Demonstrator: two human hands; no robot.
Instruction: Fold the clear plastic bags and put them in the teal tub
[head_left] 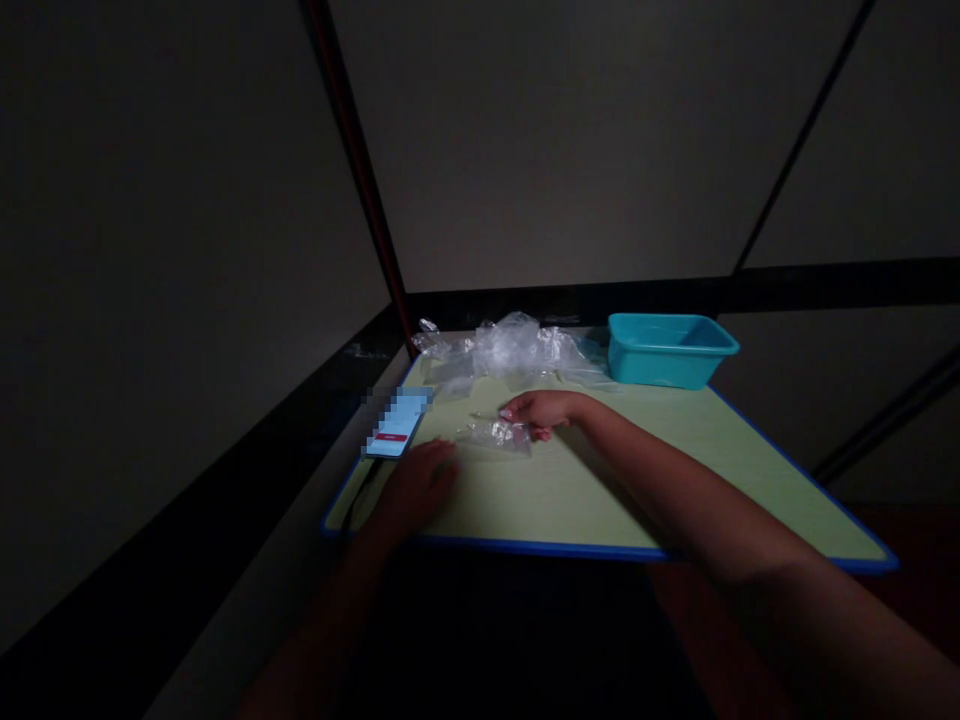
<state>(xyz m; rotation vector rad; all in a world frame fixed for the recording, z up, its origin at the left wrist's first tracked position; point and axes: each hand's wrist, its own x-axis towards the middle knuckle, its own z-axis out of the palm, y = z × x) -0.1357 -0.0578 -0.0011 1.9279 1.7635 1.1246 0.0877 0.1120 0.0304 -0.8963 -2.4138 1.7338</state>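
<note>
Blue edging runs round the pale green bench (675,470), and the near edge and the whole right half of the top lie bare. Near the front left corner the left hand (420,485) rests flat, fingers loose and holding nothing, just beside a lit phone (397,425) at the left edge. Past it, toward the middle, the right hand (544,410) pinches a small clear plastic bag (495,435) that lies on the top. Along the far edge sits a heap of clear plastic bags (510,350); beside it, further right, stands a teal tub (667,350), its contents hidden from this angle.
</note>
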